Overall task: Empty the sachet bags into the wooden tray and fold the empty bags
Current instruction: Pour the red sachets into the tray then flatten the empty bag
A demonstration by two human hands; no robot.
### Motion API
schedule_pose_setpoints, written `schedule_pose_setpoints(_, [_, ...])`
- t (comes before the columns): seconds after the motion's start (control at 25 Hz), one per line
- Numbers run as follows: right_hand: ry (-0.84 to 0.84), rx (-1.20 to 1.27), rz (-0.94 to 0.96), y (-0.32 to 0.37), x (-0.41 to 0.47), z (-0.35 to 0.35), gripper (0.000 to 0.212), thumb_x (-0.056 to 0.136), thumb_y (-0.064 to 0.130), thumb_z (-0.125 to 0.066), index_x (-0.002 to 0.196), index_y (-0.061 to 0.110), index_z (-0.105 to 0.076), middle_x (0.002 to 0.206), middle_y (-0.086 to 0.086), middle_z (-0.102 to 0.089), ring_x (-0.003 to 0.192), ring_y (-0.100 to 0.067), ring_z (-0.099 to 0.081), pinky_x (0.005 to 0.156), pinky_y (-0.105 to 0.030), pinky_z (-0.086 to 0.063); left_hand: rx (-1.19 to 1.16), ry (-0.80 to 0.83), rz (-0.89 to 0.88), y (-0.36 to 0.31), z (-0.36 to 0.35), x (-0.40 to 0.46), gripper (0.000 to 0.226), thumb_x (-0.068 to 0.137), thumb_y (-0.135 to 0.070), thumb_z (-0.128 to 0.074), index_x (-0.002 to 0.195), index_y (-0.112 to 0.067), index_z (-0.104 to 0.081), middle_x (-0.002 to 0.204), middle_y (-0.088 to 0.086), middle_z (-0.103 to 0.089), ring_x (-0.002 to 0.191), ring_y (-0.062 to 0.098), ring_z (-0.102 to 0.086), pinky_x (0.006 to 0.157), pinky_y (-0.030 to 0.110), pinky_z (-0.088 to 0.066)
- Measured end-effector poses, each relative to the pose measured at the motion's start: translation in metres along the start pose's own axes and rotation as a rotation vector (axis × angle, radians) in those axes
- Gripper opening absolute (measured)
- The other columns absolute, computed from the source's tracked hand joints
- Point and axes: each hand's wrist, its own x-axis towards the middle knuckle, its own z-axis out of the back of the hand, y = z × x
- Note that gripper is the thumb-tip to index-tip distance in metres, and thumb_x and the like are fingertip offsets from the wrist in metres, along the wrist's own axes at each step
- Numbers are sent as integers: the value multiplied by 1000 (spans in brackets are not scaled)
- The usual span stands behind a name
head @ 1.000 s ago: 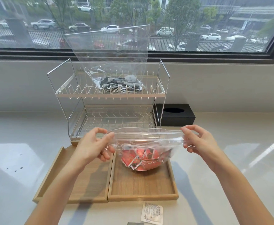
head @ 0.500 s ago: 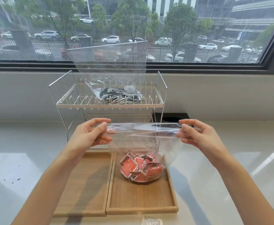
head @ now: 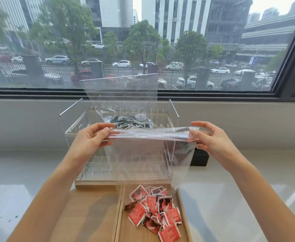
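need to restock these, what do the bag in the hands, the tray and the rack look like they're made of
Bag: thin clear plastic film, glossy; the rack shows through it. Tray: apparently light wood or bamboo, matte, with visible grain. Rack: thin metal wire, shiny silver, probably chromed or stainless steel.

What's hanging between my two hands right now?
In the head view, an emptied clear bag stretches between left hand and right hand.

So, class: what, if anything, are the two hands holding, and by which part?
Both hold the emptied clear bag: left hand pinches one end of its top edge, right hand the other.
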Motion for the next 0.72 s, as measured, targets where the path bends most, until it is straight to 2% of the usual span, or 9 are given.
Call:
schedule_pose_setpoints(0.08, [36,11,-15,3,5,-2,29,83,16,-64,110,23,-58,74,5,-73,69,-2,-67,60,-15,-51,-27,-5,0,-4,4,3,22,90,-7,-48,100,-18,-63,91,0,-71,74,3,-68,61,10,-52])
schedule_pose_setpoints(0.16, [74,-1,7,7,9,-5,34,81,13,-65,111,27,-58,90,-1,-70,80,-8,-66,73,-25,-51,-28,-9,-19,-7,8,4,27,89,-3,-48,106,-20,-61,99,1,-68,75,7,-66,61,11,-53])
schedule_pose_setpoints(0.24, [101,20,72,11,10,-9,38,79,8,-65,106,35,-60,105,-4,-66,94,-16,-62,82,-37,-50,9,-13,-64,-10,14,1,35,89,0,-48,106,-28,-59,105,-5,-63,70,4,-64,62,10,-53])
schedule_pose_setpoints(0.28, [123,35,111,12,10,-10,42,79,7,-65,105,39,-60,110,-1,-64,97,-18,-61,82,-37,-52,24,-15,-87,-11,17,-1,38,88,1,-48,105,-32,-59,108,-12,-61,69,2,-64,63,10,-52])
schedule_pose_setpoints(0.36, [192,53,153,7,3,-12,49,79,4,-65,110,42,-58,110,8,-63,83,-16,-57,70,-25,-52,15,-19,-99,-6,24,-12,41,86,1,-51,104,-35,-60,107,-20,-63,74,-2,-65,65,9,-51])
schedule_pose_setpoints(0.44, [253,61,125,-11,-8,-14,56,79,1,-63,117,41,-55,105,16,-63,65,-9,-50,62,-16,-47,-55,-27,-53,10,28,-27,38,85,2,-52,102,-30,-63,100,-17,-68,83,0,-66,69,13,-53])
schedule_pose_setpoints(0.52, [296,54,65,-39,-24,-19,59,80,-5,-60,119,39,-54,117,17,-59,57,-3,-49,63,-12,-46,-107,-74,64,38,28,-43,27,86,-3,-53,97,-25,-64,94,-7,-70,88,7,-65,75,21,-55])
schedule_pose_setpoints(0.6, [332,23,-31,-69,-45,-27,59,80,-7,-60,118,38,-52,127,14,-51,58,1,-55,62,-11,-47,-63,-162,195,70,26,-62,17,87,-9,-53,94,-20,-64,88,1,-68,80,5,-65,69,17,-52])
schedule_pose_setpoints(0.72, [374,-9,-229,-115,-76,-32,60,80,-8,-59,117,39,-50,124,11,-53,77,-1,-67,64,-15,-52,5,-188,381,117,20,-92,15,88,-8,-52,100,-11,-60,74,3,-62,52,-3,-61,51,8,-49])
